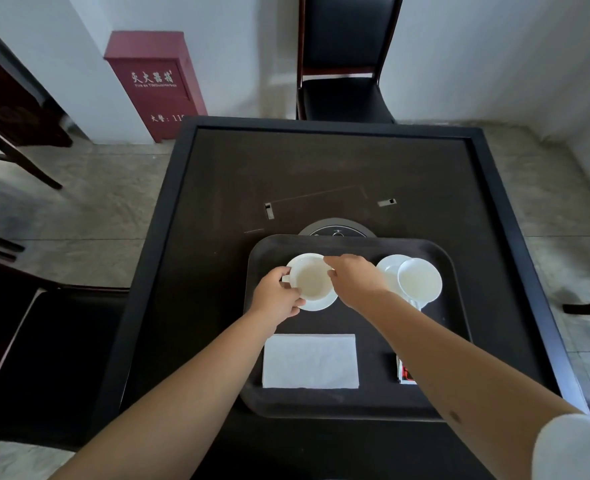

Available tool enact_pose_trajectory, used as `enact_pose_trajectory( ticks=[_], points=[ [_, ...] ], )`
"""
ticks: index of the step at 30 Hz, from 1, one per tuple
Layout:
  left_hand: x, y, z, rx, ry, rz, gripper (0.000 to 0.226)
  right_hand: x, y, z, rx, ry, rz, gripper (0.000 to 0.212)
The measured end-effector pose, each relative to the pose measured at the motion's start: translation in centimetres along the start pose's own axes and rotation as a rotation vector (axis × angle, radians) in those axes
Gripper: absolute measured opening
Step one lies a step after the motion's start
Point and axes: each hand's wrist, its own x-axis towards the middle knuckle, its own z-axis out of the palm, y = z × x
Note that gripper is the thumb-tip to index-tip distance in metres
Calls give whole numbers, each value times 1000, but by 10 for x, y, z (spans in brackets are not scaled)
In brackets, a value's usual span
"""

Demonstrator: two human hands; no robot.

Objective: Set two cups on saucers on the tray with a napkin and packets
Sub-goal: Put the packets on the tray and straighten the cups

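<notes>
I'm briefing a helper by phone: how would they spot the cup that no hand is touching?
On the dark tray, look to the far right corner. There a white cup sits off-centre on its saucer; the other cup, further left, has both hands on it.

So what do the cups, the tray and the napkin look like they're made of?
The cups look like glazed white ceramic, smooth with a slight sheen. The tray seems dark matte plastic, with moulded rounded corners. The napkin looks like white paper tissue, faintly textured.

white cups (312,280), black tray (355,247), napkin (310,361) white (plain), red cabinet (155,81)
</notes>
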Motion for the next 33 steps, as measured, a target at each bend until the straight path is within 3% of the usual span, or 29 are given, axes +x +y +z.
enact_pose_trajectory(
  ticks=[2,6,10,15,21,24,27,33],
  points=[
    [1,0,-2,14,13,44,38,0,3,4,80,69,11,31],
    [3,-2,-3,52,61,112,32,4,5,10,273,17,165,29],
    [5,-8,-1,152,50,202,39,2,7,11,271,-4,167,41],
    [10,-5,0,126,42,175,45,0,10,15,411,-17,196,33],
    [7,0,-4,81,108,107,15,-1,11,16,517,21,286,25],
    [5,2,-4,76,45,134,27,-2,12,16,642,-21,303,41],
    [2,3,-4,113,-30,184,46,-3,13,19,716,-33,322,35],
    [4,1,-6,83,-24,187,44,-8,13,26,870,9,414,19]
  ],
)
